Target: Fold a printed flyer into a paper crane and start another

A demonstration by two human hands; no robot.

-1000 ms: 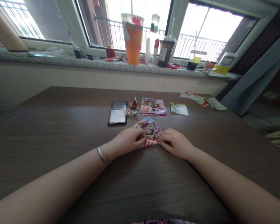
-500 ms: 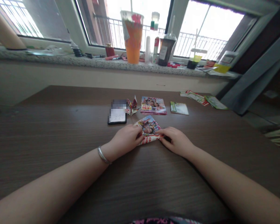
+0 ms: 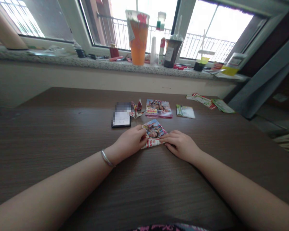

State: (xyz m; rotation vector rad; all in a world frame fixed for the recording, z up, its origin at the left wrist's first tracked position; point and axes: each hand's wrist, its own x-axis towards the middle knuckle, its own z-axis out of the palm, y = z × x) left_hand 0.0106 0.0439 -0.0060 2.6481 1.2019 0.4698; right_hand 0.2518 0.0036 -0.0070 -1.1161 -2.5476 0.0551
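A folded piece of colourful printed paper (image 3: pixel 154 132) lies on the dark wooden table (image 3: pixel 62 134) in front of me. My left hand (image 3: pixel 130 142), with a silver bracelet on the wrist, has its fingers curled and pinched on the paper's left edge. From the right, my right hand (image 3: pixel 180 144) presses its closed fingers on the other edge. The two hands nearly meet over the paper's lower fold.
A phone (image 3: pixel 121 117) lies just beyond my left hand, a small folded paper figure (image 3: pixel 136 109) beside it. Further back lie a stack of printed sheets (image 3: pixel 158 109) and green leaflets (image 3: pixel 185 111). Cups (image 3: pixel 137 37) and bottles crowd the stone windowsill (image 3: pixel 62 61).
My right hand has slid a little left along the paper's lower edge, towards my left hand. The paper looks folded slightly narrower. Nothing else has moved.
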